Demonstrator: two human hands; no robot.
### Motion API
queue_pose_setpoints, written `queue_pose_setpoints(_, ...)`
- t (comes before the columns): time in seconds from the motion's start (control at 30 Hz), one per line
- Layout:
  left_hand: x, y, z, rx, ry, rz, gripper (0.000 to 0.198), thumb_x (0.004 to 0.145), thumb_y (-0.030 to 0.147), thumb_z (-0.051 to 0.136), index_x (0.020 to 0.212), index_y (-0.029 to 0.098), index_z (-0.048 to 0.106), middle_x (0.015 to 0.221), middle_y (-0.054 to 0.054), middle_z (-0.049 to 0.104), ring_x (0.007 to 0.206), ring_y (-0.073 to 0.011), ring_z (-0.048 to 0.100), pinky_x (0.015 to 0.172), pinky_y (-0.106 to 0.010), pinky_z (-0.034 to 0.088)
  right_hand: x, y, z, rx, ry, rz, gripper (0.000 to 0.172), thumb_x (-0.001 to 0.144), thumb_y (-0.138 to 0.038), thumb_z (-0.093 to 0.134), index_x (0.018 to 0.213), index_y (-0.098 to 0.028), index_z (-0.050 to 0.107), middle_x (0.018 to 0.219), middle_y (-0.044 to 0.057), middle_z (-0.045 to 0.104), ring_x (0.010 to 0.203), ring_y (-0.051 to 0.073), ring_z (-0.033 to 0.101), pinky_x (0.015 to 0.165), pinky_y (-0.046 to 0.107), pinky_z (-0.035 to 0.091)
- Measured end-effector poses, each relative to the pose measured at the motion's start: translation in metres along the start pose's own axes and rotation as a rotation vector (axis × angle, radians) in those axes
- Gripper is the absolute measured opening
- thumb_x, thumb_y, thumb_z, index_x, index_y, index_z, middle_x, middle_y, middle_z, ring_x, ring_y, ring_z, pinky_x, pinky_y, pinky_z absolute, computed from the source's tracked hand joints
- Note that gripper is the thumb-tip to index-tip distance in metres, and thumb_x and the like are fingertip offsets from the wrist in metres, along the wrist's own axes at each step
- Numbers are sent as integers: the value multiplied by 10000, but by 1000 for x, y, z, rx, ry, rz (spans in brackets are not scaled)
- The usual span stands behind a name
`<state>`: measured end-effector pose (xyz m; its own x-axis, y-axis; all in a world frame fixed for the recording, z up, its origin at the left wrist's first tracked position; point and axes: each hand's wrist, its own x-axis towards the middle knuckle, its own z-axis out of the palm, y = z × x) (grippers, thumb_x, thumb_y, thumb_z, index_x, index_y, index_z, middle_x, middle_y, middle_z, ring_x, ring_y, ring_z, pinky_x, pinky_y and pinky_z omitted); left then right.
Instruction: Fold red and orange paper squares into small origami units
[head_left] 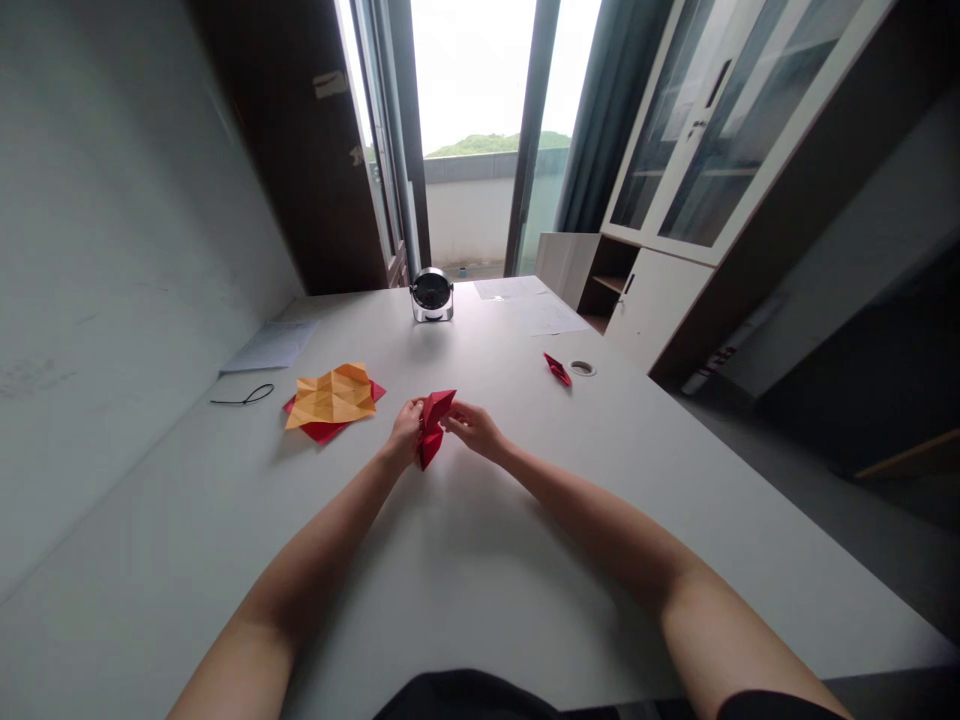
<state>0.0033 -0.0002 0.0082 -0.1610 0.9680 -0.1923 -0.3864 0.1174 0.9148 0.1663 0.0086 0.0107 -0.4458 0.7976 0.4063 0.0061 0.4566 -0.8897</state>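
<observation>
A piece of folded red paper (433, 430) with pointed ends is held above the table, near its middle. My left hand (406, 430) is closed around the paper's left side. My right hand (475, 428) is at its right side, fingers bent against the upper part; the fingertips are partly hidden behind the paper. To the left, a creased orange sheet (334, 397) lies over a red sheet (327, 432). A small folded red paper boat (558, 369) rests on the table to the right.
A roll of white tape (582, 368) lies beside the boat. A round black-and-silver device (432, 292) stands at the table's far side. A black cable tie (251, 395) and white papers (270, 346) lie at the left, more papers (536, 305) at the back right.
</observation>
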Motion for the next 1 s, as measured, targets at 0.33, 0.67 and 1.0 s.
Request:
queue_pose_setpoints(0.33, -3, -1, 1, 66, -34, 2, 180, 923, 297, 571, 1042, 163, 549, 726, -7, 629, 488, -75, 538, 484, -184, 447, 0, 2, -2, 15, -7, -12, 290, 885, -450, 620, 976, -183, 681, 833, 47, 702, 715, 165, 637, 696, 304, 524)
queue_pose_setpoints(0.67, 7, -10, -3, 68, -30, 10, 174, 937, 314, 544, 1018, 162, 565, 795, -40, 652, 641, -116, 624, 598, -221, 514, -1, -1, -1, -28, -19, -17, 267, 874, -416, 630, 958, -169, 683, 826, 39, 704, 726, 165, 628, 669, 276, 494)
queue_pose_setpoints(1.0, 13, -16, -6, 74, 21, 121, 245, 914, 353, 558, 1087, 184, 522, 852, -41, 650, 700, -147, 652, 662, -291, 554, 0, 9, 3, -145, -20, 85, 253, 791, -247, 650, 1039, -196, 652, 938, 37, 725, 753, 163, 660, 683, 267, 514)
